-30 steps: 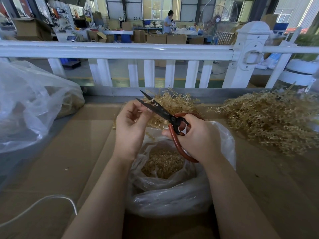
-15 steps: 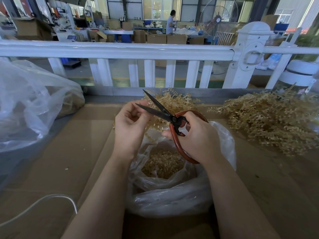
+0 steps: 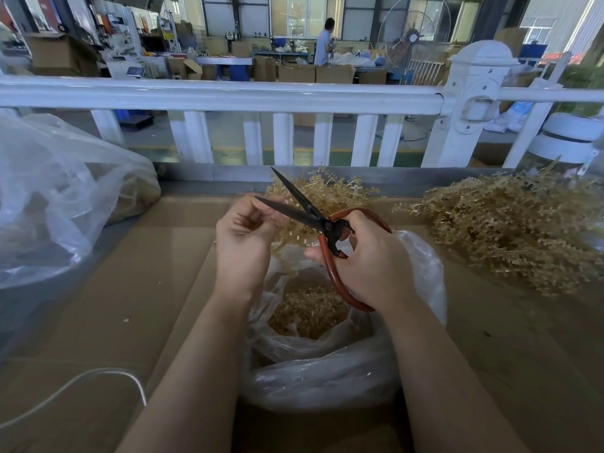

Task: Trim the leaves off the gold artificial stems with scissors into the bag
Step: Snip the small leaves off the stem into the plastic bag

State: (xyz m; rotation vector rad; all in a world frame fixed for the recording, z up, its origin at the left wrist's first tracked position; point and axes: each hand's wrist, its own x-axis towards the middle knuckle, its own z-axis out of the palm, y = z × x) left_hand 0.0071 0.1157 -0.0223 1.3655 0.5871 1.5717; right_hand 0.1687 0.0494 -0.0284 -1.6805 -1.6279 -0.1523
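Head view: a gold stem (image 3: 322,204) is pinched between the curled fingers and thumb of the left hand (image 3: 245,237) and is held above the open mouth of the clear bag (image 3: 421,273), which stands on the cardboard-covered table (image 3: 147,273) toward its near edge, so that trimmed leaves are judged to drop straight in. A layer of gold cuttings (image 3: 309,310) is already seen inside the bag. The scissors (image 3: 313,217) are gripped by the right hand (image 3: 369,259), its fingers curled through and round the red loop handles; the black blades are parted wide, with the tips next to the left fingertips, a position judged to be ready for the next cut. The untrimmed supply (image 3: 510,230) is heaped at the table's far right corner, within reach of the scissor hand. A second clear bag (image 3: 58,191) lies at the far left edge, and a white cable (image 3: 98,374) crosses the near left corner. A white railing (image 3: 228,96) runs behind the far edge. No brand, label or readable writing is resolved on any item.
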